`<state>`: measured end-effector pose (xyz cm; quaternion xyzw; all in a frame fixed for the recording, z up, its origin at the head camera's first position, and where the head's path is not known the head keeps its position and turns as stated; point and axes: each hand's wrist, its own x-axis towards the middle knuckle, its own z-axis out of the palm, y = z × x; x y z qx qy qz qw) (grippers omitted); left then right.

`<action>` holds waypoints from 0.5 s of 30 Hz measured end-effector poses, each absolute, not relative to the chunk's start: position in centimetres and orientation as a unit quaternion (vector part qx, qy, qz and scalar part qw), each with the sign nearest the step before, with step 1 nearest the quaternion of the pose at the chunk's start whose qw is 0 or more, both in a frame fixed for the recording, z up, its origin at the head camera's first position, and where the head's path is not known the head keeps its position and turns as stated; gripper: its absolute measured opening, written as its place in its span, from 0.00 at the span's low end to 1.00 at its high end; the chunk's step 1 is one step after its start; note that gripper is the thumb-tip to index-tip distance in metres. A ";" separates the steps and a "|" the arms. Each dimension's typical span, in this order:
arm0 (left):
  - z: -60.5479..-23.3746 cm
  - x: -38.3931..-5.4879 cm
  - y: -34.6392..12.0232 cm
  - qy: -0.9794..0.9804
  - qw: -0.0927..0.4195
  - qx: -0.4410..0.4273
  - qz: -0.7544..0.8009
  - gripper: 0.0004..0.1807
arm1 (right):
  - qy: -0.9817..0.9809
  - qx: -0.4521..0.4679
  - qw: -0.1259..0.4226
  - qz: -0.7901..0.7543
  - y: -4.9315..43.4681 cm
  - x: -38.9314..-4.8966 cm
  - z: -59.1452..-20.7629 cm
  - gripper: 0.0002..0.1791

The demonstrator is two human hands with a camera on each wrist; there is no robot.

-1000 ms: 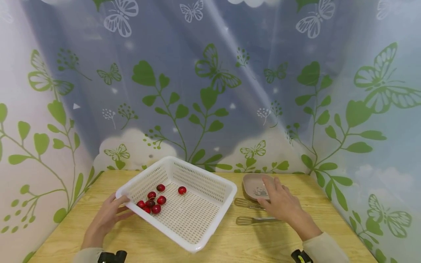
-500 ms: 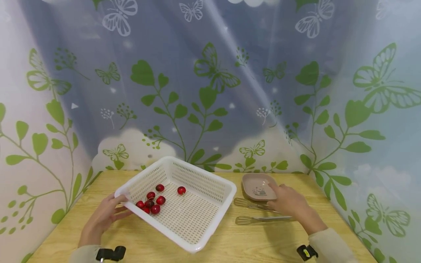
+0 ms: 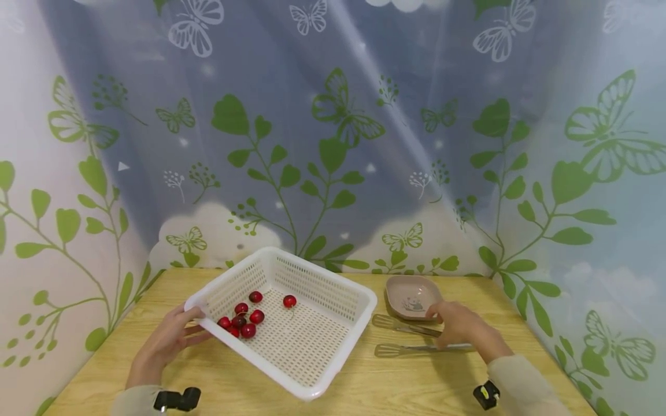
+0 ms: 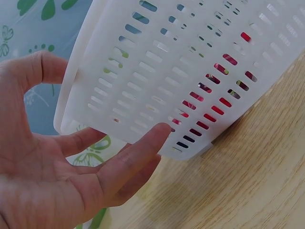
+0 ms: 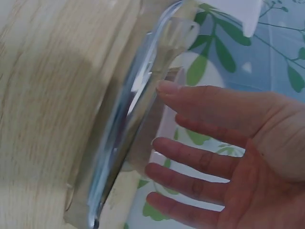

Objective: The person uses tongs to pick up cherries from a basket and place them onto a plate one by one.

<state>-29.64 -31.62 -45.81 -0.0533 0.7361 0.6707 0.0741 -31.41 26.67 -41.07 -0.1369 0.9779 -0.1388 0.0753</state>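
At the basket's left corner my left hand (image 3: 163, 344) grips the rim of a white plastic basket (image 3: 319, 283), thumb over the edge and fingers beneath. The left wrist view shows those fingers (image 4: 136, 162) against or close to the slotted outer wall. Several red cherries (image 3: 257, 316) lie inside, mostly near the left side. My right hand (image 3: 465, 326) hovers over metal tongs (image 3: 387, 350) with slotted ends. In the right wrist view its fingers are loosely extended beside the tongs (image 5: 124, 124), holding nothing; contact cannot be made out.
Just behind the tongs sits a square brownish-pink dish (image 3: 413, 292) with a small printed figure. Everything stands on a wooden table (image 3: 395, 387). A patterned curtain (image 3: 291, 144) with butterflies and leaves closes off the back and sides.
My right hand has drawn back and rightward, from above the dish to above the tongs. The left hand and the basket keep their places.
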 end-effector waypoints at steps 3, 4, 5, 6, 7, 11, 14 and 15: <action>-45.9 -29.8 -31.6 0.736 0.073 -0.055 0.670 0.35 | 0.977 -0.136 0.082 -0.143 26.7 -31.8 -41.8 0.32; -45.9 -29.8 -31.6 0.737 0.072 -0.056 0.670 0.35 | 0.976 -0.139 0.082 -0.144 26.6 -31.9 -42.0 0.32; -45.9 -29.9 -31.6 0.738 0.072 -0.056 0.669 0.35 | 0.976 -0.141 0.081 -0.144 26.6 -32.0 -42.2 0.32; -45.9 -29.9 -31.5 0.738 0.071 -0.057 0.668 0.35 | 0.976 -0.143 0.079 -0.144 26.6 -32.1 -42.3 0.32; -45.9 -29.9 -31.5 0.739 0.071 -0.056 0.668 0.35 | 0.976 -0.144 0.077 -0.142 26.5 -32.2 -42.5 0.31; -45.9 -29.9 -31.5 0.739 0.070 -0.058 0.668 0.34 | 0.978 -0.146 0.070 -0.133 26.4 -32.3 -42.9 0.30; -46.0 -29.9 -31.5 0.739 0.070 -0.058 0.667 0.34 | 0.978 -0.143 0.074 -0.130 26.4 -32.4 -43.3 0.31; -46.0 -29.9 -31.5 0.740 0.071 -0.058 0.667 0.34 | 0.979 -0.143 0.076 -0.127 26.4 -32.5 -43.4 0.32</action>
